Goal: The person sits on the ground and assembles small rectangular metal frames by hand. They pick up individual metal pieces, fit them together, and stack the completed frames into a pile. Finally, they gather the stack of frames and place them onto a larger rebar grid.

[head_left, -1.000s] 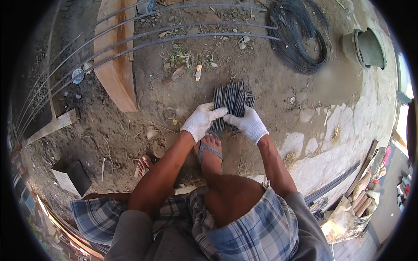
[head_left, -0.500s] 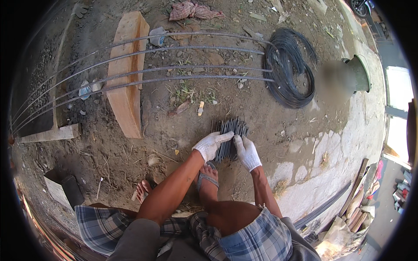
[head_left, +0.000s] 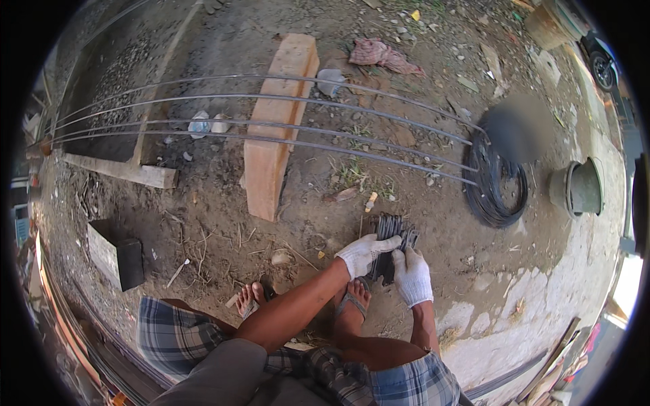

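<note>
A bundle of short, thin dark metal rods (head_left: 387, 229) is on or just above the dirt in front of my feet. My left hand (head_left: 367, 255), in a white knitted glove, is closed on its left side, the thumb lying across the rods. On the right side, my right hand (head_left: 412, 276), gloved the same way, grips the rods with its fingers bent inward. A few rods by the right fingertips tilt away from the others. The palms and gloves hide the bundle's lower middle, and I cannot tell how the rod ends are shaped.
Long steel bars (head_left: 379, 116) cross a wooden beam (head_left: 267, 172) and reach a coil of dark wire (head_left: 497, 196). A green bucket (head_left: 583, 186) stands at the right. A dark box-shaped block (head_left: 120, 257) lies left, and a checked cloth (head_left: 382, 55) lies at the back.
The whole view has shifted, so the ground and my hands appear farther right and lower. Both hands stay on the bundle; some rods at the right hand now lean apart from the others.
</note>
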`<state>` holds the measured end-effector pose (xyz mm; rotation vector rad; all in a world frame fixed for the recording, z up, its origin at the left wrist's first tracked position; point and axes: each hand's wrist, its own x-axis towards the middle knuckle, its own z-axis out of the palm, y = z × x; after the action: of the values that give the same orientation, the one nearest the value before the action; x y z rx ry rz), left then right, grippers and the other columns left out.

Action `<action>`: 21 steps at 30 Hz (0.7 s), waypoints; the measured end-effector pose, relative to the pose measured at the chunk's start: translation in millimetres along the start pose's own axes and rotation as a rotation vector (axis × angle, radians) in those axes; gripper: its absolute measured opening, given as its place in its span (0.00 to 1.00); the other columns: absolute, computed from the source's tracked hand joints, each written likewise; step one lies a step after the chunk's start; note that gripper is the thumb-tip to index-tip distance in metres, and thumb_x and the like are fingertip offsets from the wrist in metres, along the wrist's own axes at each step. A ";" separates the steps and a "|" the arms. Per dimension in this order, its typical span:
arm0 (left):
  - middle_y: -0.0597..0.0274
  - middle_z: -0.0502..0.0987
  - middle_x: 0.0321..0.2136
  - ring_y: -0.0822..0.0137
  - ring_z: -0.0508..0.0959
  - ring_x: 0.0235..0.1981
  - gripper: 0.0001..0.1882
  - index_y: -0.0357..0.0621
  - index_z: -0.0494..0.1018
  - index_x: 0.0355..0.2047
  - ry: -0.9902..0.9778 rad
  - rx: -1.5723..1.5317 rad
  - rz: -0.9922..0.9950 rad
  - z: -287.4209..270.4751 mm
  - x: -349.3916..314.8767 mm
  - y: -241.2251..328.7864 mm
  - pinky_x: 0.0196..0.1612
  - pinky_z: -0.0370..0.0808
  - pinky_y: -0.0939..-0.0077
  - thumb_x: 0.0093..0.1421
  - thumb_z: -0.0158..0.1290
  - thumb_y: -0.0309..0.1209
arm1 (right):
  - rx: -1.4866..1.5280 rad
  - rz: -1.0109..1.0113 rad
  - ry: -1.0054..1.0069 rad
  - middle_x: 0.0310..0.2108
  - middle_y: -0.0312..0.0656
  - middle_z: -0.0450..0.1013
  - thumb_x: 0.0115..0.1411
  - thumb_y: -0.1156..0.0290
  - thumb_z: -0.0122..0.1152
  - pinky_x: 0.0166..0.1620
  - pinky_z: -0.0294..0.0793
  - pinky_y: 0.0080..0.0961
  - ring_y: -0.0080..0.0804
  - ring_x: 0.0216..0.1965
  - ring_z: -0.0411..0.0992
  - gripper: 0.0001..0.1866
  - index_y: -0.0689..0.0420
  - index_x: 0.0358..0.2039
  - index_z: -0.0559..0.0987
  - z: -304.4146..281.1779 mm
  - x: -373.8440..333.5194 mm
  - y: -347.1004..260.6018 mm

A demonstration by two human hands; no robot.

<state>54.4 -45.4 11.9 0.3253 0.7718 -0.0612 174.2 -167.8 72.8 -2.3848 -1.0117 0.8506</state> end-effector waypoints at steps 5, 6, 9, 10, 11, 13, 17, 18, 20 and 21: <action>0.66 0.86 0.36 0.72 0.85 0.34 0.16 0.41 0.84 0.49 -0.049 -0.155 0.142 2.8 -3.8 2.0 0.36 0.82 0.71 0.67 0.70 0.37 | 0.088 0.121 -0.055 0.32 0.58 0.83 0.67 0.62 0.70 0.41 0.81 0.37 0.44 0.32 0.82 0.19 0.70 0.43 0.84 -17.3 11.2 -41.4; 0.65 0.86 0.37 0.71 0.86 0.35 0.15 0.41 0.84 0.49 -0.045 -0.175 0.141 3.8 -5.5 4.9 0.38 0.83 0.69 0.67 0.70 0.35 | 0.161 0.117 -0.082 0.33 0.56 0.84 0.67 0.63 0.70 0.42 0.81 0.35 0.38 0.33 0.82 0.18 0.69 0.45 0.85 -18.9 14.7 -40.5; 0.59 0.87 0.43 0.64 0.88 0.39 0.15 0.41 0.82 0.53 -0.090 -0.167 0.152 -4.5 -14.4 23.9 0.42 0.87 0.64 0.68 0.67 0.30 | 0.402 0.025 -0.183 0.40 0.49 0.87 0.64 0.68 0.73 0.47 0.82 0.30 0.26 0.41 0.82 0.23 0.68 0.55 0.84 -18.1 24.1 -31.6; 0.58 0.87 0.43 0.64 0.88 0.41 0.15 0.41 0.82 0.54 -0.119 -0.191 0.139 -19.8 -16.1 25.7 0.43 0.88 0.64 0.69 0.66 0.30 | 0.334 0.063 -0.223 0.41 0.51 0.86 0.64 0.68 0.73 0.49 0.81 0.30 0.28 0.43 0.82 0.22 0.70 0.54 0.83 -17.8 29.2 -46.3; 0.58 0.87 0.44 0.63 0.89 0.42 0.15 0.40 0.82 0.55 -0.073 -0.159 0.162 -20.0 -13.8 26.3 0.44 0.88 0.64 0.69 0.66 0.29 | 0.335 0.050 -0.208 0.41 0.48 0.86 0.65 0.69 0.73 0.48 0.81 0.29 0.26 0.41 0.81 0.22 0.71 0.54 0.83 -16.4 32.9 -44.8; 0.58 0.87 0.45 0.64 0.89 0.43 0.15 0.40 0.82 0.55 -0.059 -0.199 0.196 -26.1 -11.0 31.0 0.46 0.89 0.63 0.69 0.66 0.29 | 0.437 0.148 -0.270 0.41 0.44 0.86 0.66 0.68 0.72 0.47 0.81 0.27 0.23 0.40 0.79 0.21 0.70 0.53 0.84 -17.8 41.6 -50.6; 0.57 0.87 0.47 0.64 0.88 0.44 0.16 0.38 0.82 0.55 -0.059 -0.229 0.178 -24.8 -32.9 45.8 0.48 0.88 0.63 0.68 0.66 0.28 | 0.542 0.215 -0.369 0.42 0.40 0.85 0.66 0.68 0.73 0.46 0.81 0.27 0.20 0.41 0.77 0.20 0.69 0.54 0.84 -34.9 47.5 -78.7; 0.57 0.87 0.47 0.63 0.88 0.45 0.17 0.38 0.82 0.56 -0.041 -0.236 0.182 -21.3 -43.5 48.4 0.48 0.88 0.63 0.68 0.66 0.27 | 0.519 0.193 -0.404 0.42 0.39 0.85 0.67 0.68 0.73 0.46 0.81 0.27 0.20 0.41 0.77 0.21 0.68 0.55 0.84 -39.4 49.0 -84.7; 0.56 0.87 0.48 0.63 0.88 0.45 0.17 0.38 0.82 0.55 0.007 -0.265 0.193 -11.7 -73.1 54.3 0.50 0.87 0.64 0.67 0.67 0.27 | 0.485 0.079 -0.445 0.41 0.44 0.86 0.64 0.65 0.75 0.46 0.82 0.33 0.29 0.40 0.82 0.22 0.66 0.53 0.84 -47.1 42.4 -109.1; 0.57 0.87 0.47 0.63 0.88 0.45 0.17 0.38 0.82 0.55 0.022 -0.292 0.213 -6.6 -89.7 58.5 0.51 0.87 0.65 0.67 0.66 0.26 | 0.359 0.019 -0.443 0.41 0.47 0.86 0.63 0.63 0.75 0.46 0.82 0.35 0.34 0.40 0.83 0.23 0.66 0.51 0.84 -52.3 38.1 -126.1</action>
<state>-4.3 6.4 85.2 0.1292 0.7520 0.2537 167.8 -64.0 169.1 -1.9468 -0.8944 1.4740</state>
